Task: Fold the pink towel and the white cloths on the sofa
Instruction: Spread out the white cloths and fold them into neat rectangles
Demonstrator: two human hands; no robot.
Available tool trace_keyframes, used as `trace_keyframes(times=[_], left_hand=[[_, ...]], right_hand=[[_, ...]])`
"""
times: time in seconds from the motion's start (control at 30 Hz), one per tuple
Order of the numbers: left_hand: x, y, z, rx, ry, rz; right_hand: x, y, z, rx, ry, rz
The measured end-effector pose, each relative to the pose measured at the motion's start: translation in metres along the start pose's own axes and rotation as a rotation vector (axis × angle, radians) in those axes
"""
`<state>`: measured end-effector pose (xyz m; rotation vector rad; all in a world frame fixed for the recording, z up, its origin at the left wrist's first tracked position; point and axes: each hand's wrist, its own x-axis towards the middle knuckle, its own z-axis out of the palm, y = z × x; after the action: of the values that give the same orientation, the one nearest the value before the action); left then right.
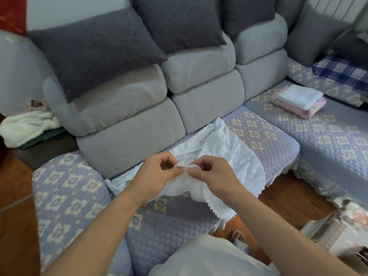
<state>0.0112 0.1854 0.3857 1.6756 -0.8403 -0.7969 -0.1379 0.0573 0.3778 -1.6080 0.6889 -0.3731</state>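
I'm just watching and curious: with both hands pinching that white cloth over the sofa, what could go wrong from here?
The left hand and right hand pinch only one small bunched spot of the white cloth, so it may slip free. Its scalloped edge hangs past the sofa seat and might slide toward the wooden floor. The folded stack looks safely apart.

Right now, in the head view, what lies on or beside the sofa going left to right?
Cream blanket on the side table → white cloth pinched by both hands → folded stack: white cloth on pink towel → blue plaid cloth.
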Motion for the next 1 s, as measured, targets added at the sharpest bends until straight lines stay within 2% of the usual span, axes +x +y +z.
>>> trace_keyframes(times=[0.1, 0.43, 0.53, 0.63, 0.7, 0.77, 0.83, 1.0], left_hand=[[0.001, -0.002, 0.003, -0.048, 0.053, -0.03], [0.001, 0.008, 0.006, -0.128, -0.023, -0.071], [0.005, 0.012, 0.007, 0.082, -0.011, 0.057], [0.012, 0.027, 0.008, 0.433, 0.023, 0.306], [0.015, 0.042, 0.005, 0.554, 0.02, 0.419], [0.02, 0.055, -0.001, 0.573, 0.029, 0.442], [0.026, 0.066, -0.007, 0.528, 0.027, 0.419], [0.036, 0.087, -0.012, 0.397, -0.003, 0.374]], right_hand=[[0.0, 0.0, 0.001, -0.025, 0.012, -0.002], [0.001, -0.002, 0.005, 0.018, 0.023, -0.016], [0.002, -0.003, 0.004, 0.001, 0.03, -0.072], [0.005, 0.014, 0.004, -0.29, 0.004, -0.096], [0.008, 0.028, 0.0, -0.456, 0.033, -0.064], [0.008, 0.036, -0.009, -0.435, 0.113, -0.062], [0.006, 0.039, -0.018, -0.384, 0.167, -0.139], [0.012, 0.034, -0.02, -0.558, 0.232, -0.329]])
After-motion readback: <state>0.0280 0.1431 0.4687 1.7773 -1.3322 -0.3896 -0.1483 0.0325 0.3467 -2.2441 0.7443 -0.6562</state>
